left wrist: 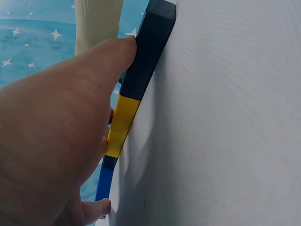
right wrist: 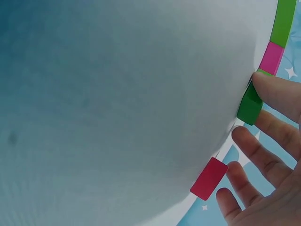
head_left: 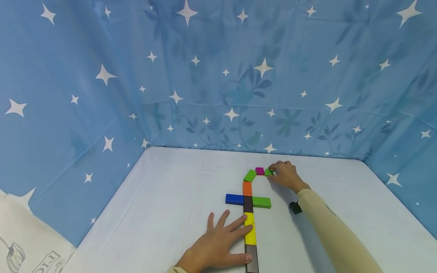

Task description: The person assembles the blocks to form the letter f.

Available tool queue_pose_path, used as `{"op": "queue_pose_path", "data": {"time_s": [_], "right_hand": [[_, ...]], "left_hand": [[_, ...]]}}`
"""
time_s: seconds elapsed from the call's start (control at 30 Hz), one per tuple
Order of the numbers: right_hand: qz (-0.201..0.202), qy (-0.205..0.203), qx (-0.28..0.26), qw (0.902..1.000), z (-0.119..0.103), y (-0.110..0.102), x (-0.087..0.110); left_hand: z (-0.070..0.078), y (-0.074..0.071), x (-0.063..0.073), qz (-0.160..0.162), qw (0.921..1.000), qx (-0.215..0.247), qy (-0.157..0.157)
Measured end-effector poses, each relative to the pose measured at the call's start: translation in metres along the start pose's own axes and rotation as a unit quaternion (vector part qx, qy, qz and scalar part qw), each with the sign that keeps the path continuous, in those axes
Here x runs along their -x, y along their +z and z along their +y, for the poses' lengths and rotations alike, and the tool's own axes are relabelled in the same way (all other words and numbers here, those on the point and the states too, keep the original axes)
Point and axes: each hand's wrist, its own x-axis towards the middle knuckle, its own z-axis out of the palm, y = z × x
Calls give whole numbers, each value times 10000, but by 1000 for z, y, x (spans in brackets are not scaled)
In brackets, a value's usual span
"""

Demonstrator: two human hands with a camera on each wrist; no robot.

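Note:
My right hand (head_left: 286, 176) pinches a green block (right wrist: 250, 104) between thumb and fingers, at the far end of a curved row of blocks. Beside it in the row is a magenta block (head_left: 259, 171), then another green block (head_left: 250, 176) and an orange block (head_left: 247, 188). A red block (right wrist: 209, 179) shows close to the ring and little fingers in the right wrist view; the hand hides it in the head view. My left hand (head_left: 220, 241) spreads its fingers, with fingertips on the yellow blocks (head_left: 250, 237) and the thumb at the dark grey block (head_left: 252, 259).
A dark block (head_left: 248, 204) continues the row, with a blue block (head_left: 234, 199) to its left and a long green block (head_left: 261, 202) to its right. The white table (head_left: 164, 197) meets a blue starry curtain (head_left: 218, 76). A small black object (head_left: 295, 207) sits beneath the right cuff.

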Motion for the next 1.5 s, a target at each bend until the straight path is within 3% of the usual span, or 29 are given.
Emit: {"op": "queue_pose_path", "data": {"time_s": [0.63,0.87,1.13,1.5], "right_hand": [[-93,46,-23,9999,2,0,-3],[-344,115,15,9993,10,-14,2],[-425,33,-316,9986,19,-39,9],[-731,350,-458,9957,38,-35,21]], "left_hand": [[0,0,-1,26,10000,-81,-14],[1,1,-2,27,10000,-58,47],[-1,-3,2,169,9995,-235,108],[-1,0,2,167,9996,-192,106]]}}
